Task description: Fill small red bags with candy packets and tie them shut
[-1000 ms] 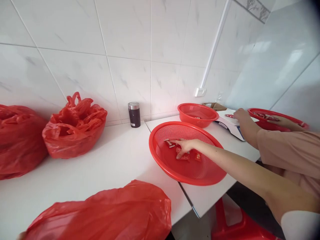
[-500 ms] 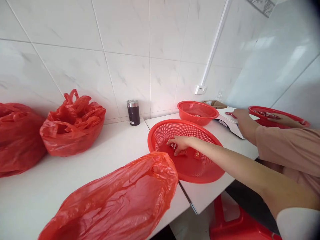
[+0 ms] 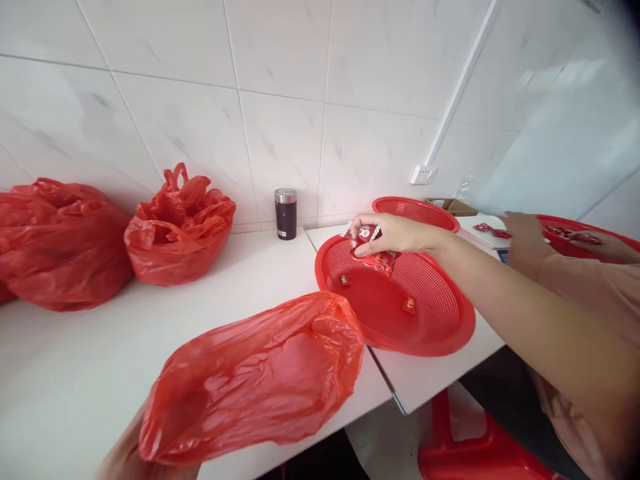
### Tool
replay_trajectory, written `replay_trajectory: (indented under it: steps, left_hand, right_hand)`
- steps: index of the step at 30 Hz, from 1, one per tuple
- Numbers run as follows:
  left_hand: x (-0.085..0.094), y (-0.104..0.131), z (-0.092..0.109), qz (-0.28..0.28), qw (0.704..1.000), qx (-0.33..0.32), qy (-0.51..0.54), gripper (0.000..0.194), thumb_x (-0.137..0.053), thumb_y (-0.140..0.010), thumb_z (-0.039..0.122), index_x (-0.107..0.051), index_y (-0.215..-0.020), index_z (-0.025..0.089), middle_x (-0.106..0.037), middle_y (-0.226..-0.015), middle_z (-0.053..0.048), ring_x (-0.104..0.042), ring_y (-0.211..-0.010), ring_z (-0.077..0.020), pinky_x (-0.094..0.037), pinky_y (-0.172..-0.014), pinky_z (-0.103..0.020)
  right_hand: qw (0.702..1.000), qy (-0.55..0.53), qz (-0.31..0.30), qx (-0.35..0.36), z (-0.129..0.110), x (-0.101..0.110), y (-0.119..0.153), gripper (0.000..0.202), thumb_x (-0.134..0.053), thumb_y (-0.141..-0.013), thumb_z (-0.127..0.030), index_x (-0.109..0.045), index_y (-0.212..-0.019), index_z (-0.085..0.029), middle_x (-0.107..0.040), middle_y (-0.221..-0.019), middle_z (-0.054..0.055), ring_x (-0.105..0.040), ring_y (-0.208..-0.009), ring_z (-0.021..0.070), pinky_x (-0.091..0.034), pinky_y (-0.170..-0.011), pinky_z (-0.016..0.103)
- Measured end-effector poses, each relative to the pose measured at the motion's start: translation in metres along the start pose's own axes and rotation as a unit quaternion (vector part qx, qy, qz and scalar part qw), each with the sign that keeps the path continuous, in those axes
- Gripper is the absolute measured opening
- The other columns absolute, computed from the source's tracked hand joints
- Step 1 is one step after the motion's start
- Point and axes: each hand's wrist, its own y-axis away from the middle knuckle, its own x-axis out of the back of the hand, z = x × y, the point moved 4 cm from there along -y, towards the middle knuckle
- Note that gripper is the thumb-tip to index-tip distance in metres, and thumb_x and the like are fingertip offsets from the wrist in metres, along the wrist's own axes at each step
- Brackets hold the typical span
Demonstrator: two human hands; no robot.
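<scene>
My right hand (image 3: 395, 235) is closed on several red packets (image 3: 373, 247) with white print, raised above the large red perforated basket (image 3: 460, 333). Two small red packets lie in that basket, one (image 3: 409, 305) toward the right and one (image 3: 345, 281) toward the left. At the lower left my left hand (image 3: 145, 447) grips the closed end of a red plastic bag (image 3: 260, 380); its fingers are mostly hidden by the plastic. The bag's mouth gapes open toward the basket and touches its near left side.
Full red bags (image 3: 180, 233) stand at the left by a dark thermos (image 3: 286, 217). Behind are a smaller red basket (image 3: 415, 210) and a box. At right, another person's hands (image 3: 525, 233) are near a white scale (image 3: 483, 230) and a basket. A red stool (image 3: 465, 453) stands below.
My right hand has risen out of the basket with packets. My left hand has come into view with the bag's end. The view has shifted left, and small packets now lie on the other person's scale.
</scene>
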Motion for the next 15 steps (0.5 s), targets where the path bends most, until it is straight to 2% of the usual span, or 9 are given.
replay_trajectory:
  steps: [1,3,5,6,8,10,11,13,15]
  left_hand:
    - [-0.007,0.001,-0.003,0.013,1.0,-0.021,-0.011,0.039,-0.037,-0.095,0.023,-0.06,-0.126,0.023,-0.076,-0.078,-0.006,-0.073,-0.066,-0.0189,-0.061,-0.062,-0.028]
    - [-0.023,0.005,-0.008,0.04,0.998,-0.049,-0.023,0.042,-0.033,-0.096,0.022,-0.057,-0.13,0.015,-0.076,-0.083,-0.012,-0.073,-0.068,-0.0195,-0.061,-0.062,-0.028]
    - [-0.038,0.008,-0.014,0.051,0.998,-0.044,-0.011,0.043,-0.031,-0.097,0.022,-0.054,-0.132,0.012,-0.076,-0.088,-0.013,-0.074,-0.072,-0.0188,-0.061,-0.064,-0.026]
    - [-0.043,0.01,-0.017,0.049,0.998,-0.039,-0.003,0.043,-0.031,-0.097,0.022,-0.053,-0.133,0.012,-0.076,-0.091,-0.013,-0.074,-0.075,-0.0187,-0.06,-0.065,-0.025]
    - [-0.048,0.012,-0.02,0.043,0.999,-0.028,0.003,0.043,-0.032,-0.098,0.023,-0.052,-0.134,0.012,-0.075,-0.096,-0.014,-0.073,-0.082,-0.0202,-0.061,-0.065,-0.025]
    - [-0.046,0.013,-0.019,0.039,0.999,-0.027,-0.001,0.044,-0.031,-0.098,0.024,-0.053,-0.133,0.013,-0.074,-0.1,-0.016,-0.073,-0.086,-0.0227,-0.061,-0.063,-0.026]
    - [-0.044,0.013,-0.018,0.037,0.999,-0.031,-0.004,0.044,-0.03,-0.098,0.025,-0.054,-0.133,0.013,-0.074,-0.1,-0.016,-0.073,-0.086,-0.0231,-0.061,-0.062,-0.026]
    - [-0.038,0.014,-0.012,0.033,0.999,-0.04,-0.007,0.043,-0.03,-0.098,0.025,-0.056,-0.131,0.017,-0.074,-0.101,-0.015,-0.073,-0.086,-0.022,-0.061,-0.064,-0.026]
    - [-0.034,0.014,-0.004,0.024,0.998,-0.055,-0.012,0.042,-0.03,-0.097,0.024,-0.059,-0.128,0.021,-0.075,-0.101,-0.011,-0.073,-0.085,-0.0193,-0.06,-0.069,-0.025]
  right_hand:
    - [0.999,-0.033,-0.015,0.033,-0.025,-0.007,0.003,0.035,-0.07,-0.075,-0.043,-0.053,-0.099,-0.023,-0.059,-0.1,0.001,-0.057,-0.067,0.009,-0.045,-0.054,0.02]
    - [0.989,-0.075,-0.066,0.107,-0.068,-0.035,0.006,0.035,-0.072,-0.075,-0.04,-0.053,-0.1,-0.023,-0.059,-0.103,0.0,-0.057,-0.068,0.0083,-0.045,-0.056,0.021]
    - [0.967,-0.067,-0.156,0.19,-0.096,-0.078,0.003,0.035,-0.075,-0.072,-0.038,-0.054,-0.096,-0.023,-0.059,-0.1,-0.002,-0.056,-0.072,0.0082,-0.045,-0.061,0.02]
    - [0.952,-0.043,-0.207,0.223,-0.102,-0.103,0.0,0.032,-0.074,-0.072,-0.037,-0.055,-0.094,-0.023,-0.06,-0.099,-0.002,-0.056,-0.074,0.0088,-0.044,-0.062,0.02]
    - [0.927,0.052,-0.257,0.269,-0.099,-0.149,-0.013,0.028,-0.073,-0.073,-0.037,-0.056,-0.091,-0.023,-0.061,-0.097,-0.002,-0.056,-0.077,0.0114,-0.042,-0.061,0.021]
    - [0.92,0.161,-0.23,0.273,-0.084,-0.181,-0.033,0.032,-0.074,-0.072,-0.033,-0.059,-0.099,-0.023,-0.061,-0.103,0.003,-0.057,-0.083,0.0162,-0.041,-0.062,0.025]
    - [0.919,0.203,-0.209,0.266,-0.078,-0.19,-0.042,0.039,-0.075,-0.07,-0.03,-0.06,-0.106,-0.024,-0.06,-0.109,0.005,-0.057,-0.089,0.0192,-0.041,-0.065,0.027]
    - [0.918,0.233,-0.192,0.255,-0.072,-0.195,-0.052,0.053,-0.076,-0.069,-0.026,-0.058,-0.119,-0.026,-0.056,-0.124,0.008,-0.056,-0.103,0.0242,-0.043,-0.076,0.031]
    - [0.925,0.185,-0.204,0.26,-0.075,-0.181,-0.05,0.053,-0.073,-0.074,-0.026,-0.057,-0.124,-0.028,-0.055,-0.13,0.006,-0.054,-0.111,0.0232,-0.042,-0.085,0.032]
